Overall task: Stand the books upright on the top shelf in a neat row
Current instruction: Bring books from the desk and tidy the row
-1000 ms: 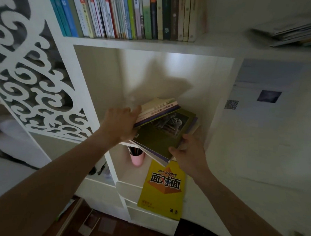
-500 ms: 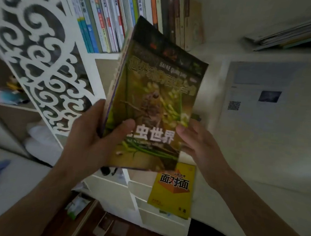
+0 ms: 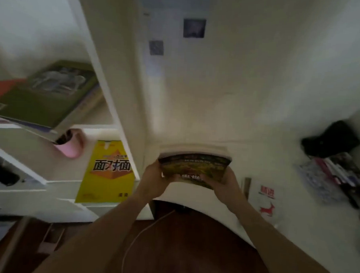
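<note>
Books (image 3: 194, 168) gripped as a small stack between left hand (image 3: 154, 177) and right hand (image 3: 224, 183), low over the white surface (image 3: 217, 128); top shelf out of view, more books (image 3: 45, 96) lying flat on a lower shelf (image 3: 104, 127), so shelving appears unfinished.

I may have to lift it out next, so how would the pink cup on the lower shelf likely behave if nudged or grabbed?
The pink cup looks small and thin-walled, so probably light. It is taller than wide with dark items standing in it, so a sideways nudge could tip it and spill them. It sits just under the overhanging stack of books, so lifting straight up may bump that stack.
</note>
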The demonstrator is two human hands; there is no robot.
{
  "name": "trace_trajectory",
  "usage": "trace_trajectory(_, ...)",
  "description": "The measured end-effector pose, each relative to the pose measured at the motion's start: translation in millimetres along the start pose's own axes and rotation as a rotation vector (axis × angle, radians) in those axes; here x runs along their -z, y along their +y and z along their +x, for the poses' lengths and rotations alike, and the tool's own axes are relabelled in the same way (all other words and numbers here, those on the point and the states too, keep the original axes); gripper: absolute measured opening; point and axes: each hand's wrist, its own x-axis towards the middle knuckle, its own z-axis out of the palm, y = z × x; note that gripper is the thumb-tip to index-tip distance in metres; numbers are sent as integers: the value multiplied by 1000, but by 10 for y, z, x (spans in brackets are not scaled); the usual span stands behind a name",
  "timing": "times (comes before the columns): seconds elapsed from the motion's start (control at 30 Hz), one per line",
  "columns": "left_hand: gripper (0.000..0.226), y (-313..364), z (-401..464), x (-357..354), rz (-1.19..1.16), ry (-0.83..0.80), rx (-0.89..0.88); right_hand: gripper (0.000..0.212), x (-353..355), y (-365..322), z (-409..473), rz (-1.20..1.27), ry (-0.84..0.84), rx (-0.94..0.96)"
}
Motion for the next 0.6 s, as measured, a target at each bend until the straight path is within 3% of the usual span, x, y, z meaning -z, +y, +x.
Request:
trace_trajectory(0.1, 40, -201, 208, -518, -9, -10, 66, 51, 193, 520, 213, -53, 11, 1)
trace_trajectory(0.23, 47, -396, 296, -933, -34, -28, 133, 56, 302, 933, 340, -66, -4, -48)
trace_trajectory(0.47, 49, -599, 372, -1207, -79, -35, 155, 54, 307, 1406, 419, 2, 6, -80)
trace_trajectory(0.6, 62, -651, 379, -1278, -148, -15, 148, 58, 270, 1515, 482, 23, 13, -74)
